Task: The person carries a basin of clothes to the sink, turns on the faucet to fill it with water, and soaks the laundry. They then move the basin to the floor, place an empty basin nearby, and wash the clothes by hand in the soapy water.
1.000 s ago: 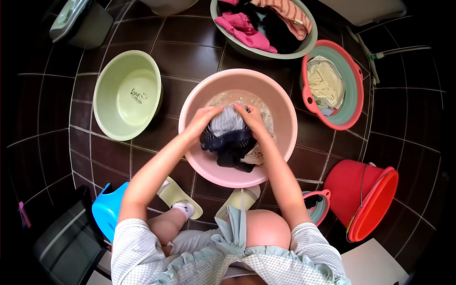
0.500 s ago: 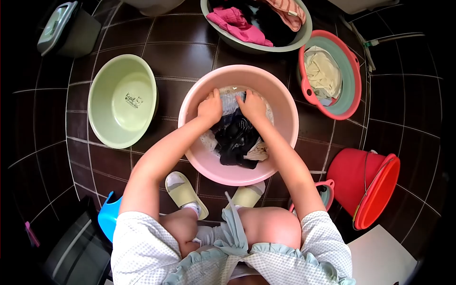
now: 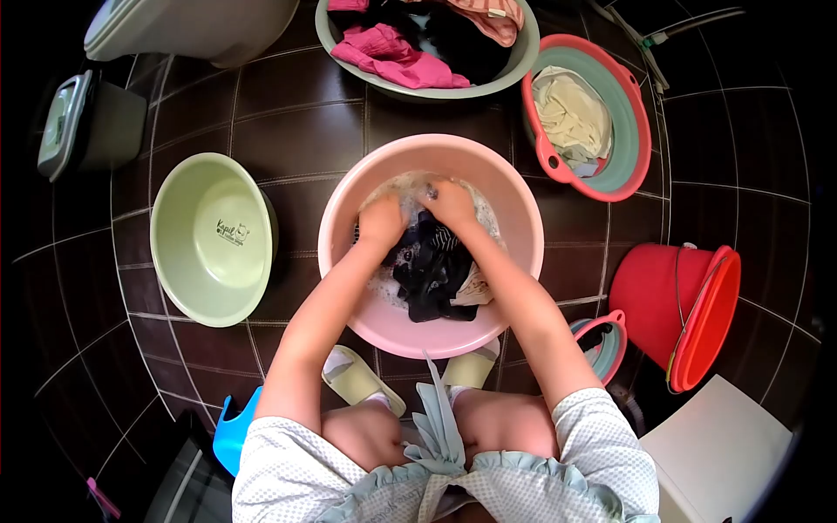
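Note:
Soapy water and wet clothes fill the bottom of the pink basin [image 3: 427, 338]. My left hand [image 3: 382, 221] is down at the basin's left side, its fingertips hidden in suds and cloth. To its right my right hand [image 3: 448, 200] has its fingers curled at the water, pressed against grey cloth that barely shows. Below and between the hands lies a bunched black garment [image 3: 432, 270], partly striped. A beige cloth [image 3: 472, 288] rests at its right, beside my right forearm.
Around the basin are a green basin [image 3: 214, 240] at left, a grey basin with clothes [image 3: 427, 91] at top, a red-rimmed basin with pale cloth [image 3: 641, 131], a red bucket [image 3: 654, 292], a small basin [image 3: 617, 349] and a blue stool [image 3: 234, 431].
Both hands have gone from holding up the grey cloth to being low in the suds, and the cloth is now mostly hidden. The view has shifted, with the green basin lower in it.

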The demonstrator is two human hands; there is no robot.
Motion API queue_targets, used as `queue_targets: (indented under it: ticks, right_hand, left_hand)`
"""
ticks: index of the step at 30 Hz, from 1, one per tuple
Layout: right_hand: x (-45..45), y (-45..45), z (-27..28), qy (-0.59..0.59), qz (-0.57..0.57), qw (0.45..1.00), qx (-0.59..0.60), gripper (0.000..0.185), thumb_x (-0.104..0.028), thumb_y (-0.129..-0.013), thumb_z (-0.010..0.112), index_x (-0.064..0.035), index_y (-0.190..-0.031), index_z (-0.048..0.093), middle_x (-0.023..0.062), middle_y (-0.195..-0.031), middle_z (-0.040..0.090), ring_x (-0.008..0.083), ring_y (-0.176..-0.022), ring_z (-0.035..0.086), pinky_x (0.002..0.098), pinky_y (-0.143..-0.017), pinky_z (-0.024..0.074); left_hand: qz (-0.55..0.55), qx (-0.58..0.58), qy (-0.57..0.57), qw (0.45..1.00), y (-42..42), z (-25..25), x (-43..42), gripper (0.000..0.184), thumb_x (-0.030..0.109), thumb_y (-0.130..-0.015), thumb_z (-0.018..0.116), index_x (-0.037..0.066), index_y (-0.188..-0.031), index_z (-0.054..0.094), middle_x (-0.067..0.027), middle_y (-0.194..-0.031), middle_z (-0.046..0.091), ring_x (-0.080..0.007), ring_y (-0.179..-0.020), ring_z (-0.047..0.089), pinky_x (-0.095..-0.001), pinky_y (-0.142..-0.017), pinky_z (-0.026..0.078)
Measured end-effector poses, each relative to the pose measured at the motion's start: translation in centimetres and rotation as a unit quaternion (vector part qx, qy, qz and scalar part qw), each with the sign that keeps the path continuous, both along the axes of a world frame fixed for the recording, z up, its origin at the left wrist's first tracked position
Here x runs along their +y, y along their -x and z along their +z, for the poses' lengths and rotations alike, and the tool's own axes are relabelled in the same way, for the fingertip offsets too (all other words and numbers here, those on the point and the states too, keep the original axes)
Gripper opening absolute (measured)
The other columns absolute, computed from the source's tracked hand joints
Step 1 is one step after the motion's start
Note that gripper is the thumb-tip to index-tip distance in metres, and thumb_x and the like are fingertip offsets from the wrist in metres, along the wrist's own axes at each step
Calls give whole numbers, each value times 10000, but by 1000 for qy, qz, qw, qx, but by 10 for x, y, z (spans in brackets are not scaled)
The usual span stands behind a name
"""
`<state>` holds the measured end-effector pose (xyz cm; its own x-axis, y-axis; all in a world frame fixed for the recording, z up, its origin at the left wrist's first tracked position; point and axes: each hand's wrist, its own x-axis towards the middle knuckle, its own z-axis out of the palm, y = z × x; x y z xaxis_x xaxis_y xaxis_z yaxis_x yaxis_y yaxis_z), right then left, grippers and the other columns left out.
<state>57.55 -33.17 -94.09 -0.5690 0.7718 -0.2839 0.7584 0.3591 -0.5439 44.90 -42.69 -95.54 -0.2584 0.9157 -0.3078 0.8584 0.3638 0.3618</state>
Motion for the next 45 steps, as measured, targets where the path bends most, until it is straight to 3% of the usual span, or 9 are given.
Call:
queue_targets:
  ticks: [3,5,8,11,15,27,35,37,45]
  right_hand:
    - [7,-22,8,109,-73,973,190,407,-304,-783,672,-4,-1053,617,136,-1038,638,197,-904,611,302,-821,445]
    - [7,-27,28,328,-154,887,287,367,-265,-809,658,31,-1022,608,98,-974,642,145,-880,577,271,-801,439]
    - [-10,-24,57,276,-172,894,309,324,-240,-822,644,48,-962,595,62,-879,629,114,-827,550,242,-758,433]
    - [-37,-15,88,159,-146,925,313,292,-261,-819,635,24,-861,587,88,-761,603,100,-725,526,276,-664,437]
    - [-87,6,123,15,-136,957,254,302,-302,-785,636,-7,-772,572,194,-680,572,373,-621,565,390,-563,446]
    - [-94,9,125,-37,-56,989,130,335,-361,-834,535,-62,-733,648,207,-590,561,379,-572,577,448,-530,454]
    - [-83,18,132,-40,-100,991,81,321,-343,-829,515,-74,-764,679,215,-623,589,392,-589,587,469,-572,476]
    - [-106,12,138,-38,-28,990,130,293,-328,-825,524,-93,-748,680,201,-586,576,388,-559,578,467,-546,474]
    - [-93,23,140,-76,-65,983,151,283,-313,-832,546,-70,-750,666,204,-587,550,386,-559,553,431,-510,432]
  left_hand:
    - [150,-321,-16,935,15,20,7,306,196,-857,459,-56,-876,632,-183,-954,650,-289,-819,627,-310,-775,457]
    - [232,-599,-89,761,13,38,3,287,224,-875,513,-36,-893,633,-104,-901,656,-177,-792,612,-275,-733,456]
    - [274,-694,-29,665,7,84,-3,267,248,-900,525,-1,-948,610,-34,-868,623,-98,-839,569,-242,-749,442]
    - [335,-687,-47,643,0,85,-9,259,252,-896,547,16,-988,601,-44,-893,625,-83,-858,563,-228,-755,438]
    - [395,-621,-128,665,-28,87,-14,258,269,-888,545,34,-784,573,7,-691,511,-81,-650,435,-246,-613,374]
    - [470,-664,121,569,-15,101,-15,395,388,-912,447,57,-1108,540,-96,-1008,584,-177,-934,541,-342,-791,445]
    - [407,-610,31,679,-25,116,-29,393,343,-909,460,-1,-1079,547,-106,-1066,556,-163,-945,501,-317,-832,394]
    - [455,-686,36,567,-14,104,-25,425,342,-907,477,-16,-1134,505,-121,-1038,556,-178,-916,507,-309,-822,395]
    - [438,-649,18,621,-8,123,-20,420,356,-913,471,-2,-1129,516,-107,-1021,565,-168,-924,515,-331,-805,405]
